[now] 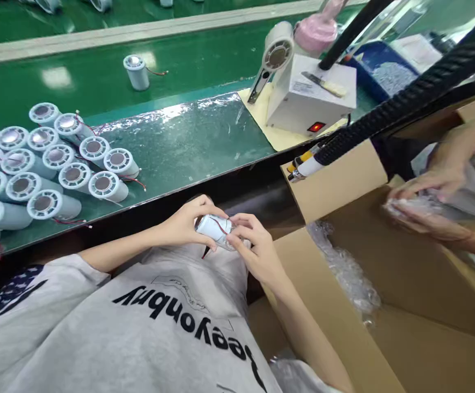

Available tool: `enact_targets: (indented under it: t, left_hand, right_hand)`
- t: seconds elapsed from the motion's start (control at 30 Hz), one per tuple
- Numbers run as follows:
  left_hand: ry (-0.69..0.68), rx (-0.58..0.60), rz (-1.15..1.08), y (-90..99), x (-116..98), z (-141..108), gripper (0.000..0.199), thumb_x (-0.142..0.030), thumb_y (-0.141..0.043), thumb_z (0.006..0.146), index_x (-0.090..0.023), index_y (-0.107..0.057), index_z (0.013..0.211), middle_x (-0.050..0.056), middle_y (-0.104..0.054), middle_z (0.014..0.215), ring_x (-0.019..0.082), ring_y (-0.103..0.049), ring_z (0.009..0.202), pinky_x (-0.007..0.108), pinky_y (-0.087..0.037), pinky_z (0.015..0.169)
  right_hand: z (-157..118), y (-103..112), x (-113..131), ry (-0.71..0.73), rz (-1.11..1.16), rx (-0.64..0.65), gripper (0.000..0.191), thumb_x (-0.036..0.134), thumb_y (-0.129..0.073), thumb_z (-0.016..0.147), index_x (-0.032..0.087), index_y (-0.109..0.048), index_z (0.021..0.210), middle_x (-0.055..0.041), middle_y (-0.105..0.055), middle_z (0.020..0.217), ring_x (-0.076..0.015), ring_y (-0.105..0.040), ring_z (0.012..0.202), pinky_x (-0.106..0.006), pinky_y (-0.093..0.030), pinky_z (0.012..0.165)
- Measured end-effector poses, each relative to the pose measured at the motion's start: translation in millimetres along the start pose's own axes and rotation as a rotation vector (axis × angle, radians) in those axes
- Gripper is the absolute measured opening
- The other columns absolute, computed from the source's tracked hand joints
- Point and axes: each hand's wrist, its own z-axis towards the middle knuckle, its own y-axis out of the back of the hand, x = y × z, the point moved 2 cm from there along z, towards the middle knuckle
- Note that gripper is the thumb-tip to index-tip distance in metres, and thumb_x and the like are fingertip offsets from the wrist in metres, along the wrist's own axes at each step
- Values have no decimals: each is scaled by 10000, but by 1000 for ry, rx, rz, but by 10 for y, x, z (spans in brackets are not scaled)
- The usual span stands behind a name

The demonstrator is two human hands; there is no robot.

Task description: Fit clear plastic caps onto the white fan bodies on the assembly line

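Holding a pale blue cylinder (214, 230) at chest front, just off the near edge of the green bench (184, 153) and above the printed grey shirt (172, 311). Grasping one end between thumb and curled fingers of the left hand (192, 222), and pinching the other end with fingertips of the right hand (256, 243), close to a thin dark wire (217, 225). Facing a cluster of similar cylinders (36, 164) at bench left, and a white box (296, 103) farther right. Sitting beside an open carton (388, 262) with bubble wrap (352, 278), near another person's hands (436, 221), closed around crumpled clear plastic (427, 204).
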Motion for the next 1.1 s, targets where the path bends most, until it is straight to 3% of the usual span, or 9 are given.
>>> enact_targets:
  t: [0.13, 0.23, 0.3, 0.4, 0.5, 0.6, 0.8, 0.93, 1.1]
  left_hand:
    - [-41, 98, -34, -32, 50, -6, 651, -544, -899, 721, -260, -747, 1287, 155, -603, 1406, 330, -593, 1296, 510, -486, 1114]
    - [-12, 205, -144, -59, -1, -10, 654, -433, -852, 804, -275, -659, 1408, 129, -672, 1380, 300, -641, 1257, 452, -527, 1061]
    - [59, 200, -237, -66, -47, -14, 660, -372, -835, 812, -261, -631, 1430, 128, -676, 1385, 284, -655, 1240, 390, -564, 984]
    - [195, 143, -427, -74, -82, -29, 697, -352, -860, 776, -227, -623, 1419, 146, -654, 1394, 258, -691, 1164, 343, -590, 911]
    - [285, 144, -553, -87, -80, -50, 727, -378, -880, 764, -226, -616, 1425, 145, -658, 1378, 209, -724, 1027, 314, -595, 846]
    - [276, 181, -532, -81, -86, -58, 772, -391, -903, 743, -256, -613, 1446, 134, -671, 1386, 213, -728, 1020, 291, -594, 797]
    - [121, 224, -468, -38, -157, -50, 755, -341, -898, 762, -300, -620, 1463, 118, -624, 1508, 297, -627, 1343, 400, -564, 1053]
    - [76, 245, -397, -16, -183, -66, 749, -330, -876, 792, -323, -597, 1487, 110, -585, 1556, 295, -574, 1412, 397, -543, 1088]
    - [72, 262, -373, -2, -196, -77, 751, -332, -868, 804, -345, -583, 1498, 101, -584, 1554, 294, -566, 1416, 390, -552, 1076]
  right_hand:
    - [-17, 38, -56, -108, 118, -74, 295, 407, -762, 881, 227, -741, 649, -84, -718, 1023, -234, -706, 933, -353, -580, 781]
    - [-12, 67, -125, -173, 279, -113, 337, 447, -826, 837, 234, -716, 600, -75, -772, 981, -263, -732, 969, -383, -607, 805]
    - [-14, 80, -157, -163, 383, -116, 325, 479, -830, 843, 246, -735, 637, -73, -798, 1029, -289, -749, 1034, -425, -629, 852]
    - [-49, 91, -143, 5, 311, -70, 184, 430, -880, 817, 281, -815, 901, -75, -781, 1242, -319, -727, 1191, -479, -630, 965]
    - [-122, 99, -102, 232, 74, -46, 380, 281, -903, 809, 290, -774, 1166, -92, -718, 1386, -315, -705, 1257, -487, -606, 1054]
    - [-186, 107, -103, 299, -7, -30, 371, 276, -860, 868, 276, -729, 1215, -111, -715, 1387, -311, -711, 1252, -481, -621, 1040]
    - [-227, 112, -142, 135, 153, 24, 461, 414, -860, 870, 287, -685, 1277, -104, -729, 1363, -303, -736, 1202, -442, -674, 933]
    - [-237, 101, -159, -23, 285, 35, 503, 459, -892, 825, 307, -687, 1258, -70, -773, 1236, -264, -788, 1013, -408, -689, 858]
    - [-234, 80, -176, -156, 421, 60, 480, 478, -897, 809, 286, -674, 1189, -87, -757, 1235, -271, -759, 1068, -399, -679, 839]
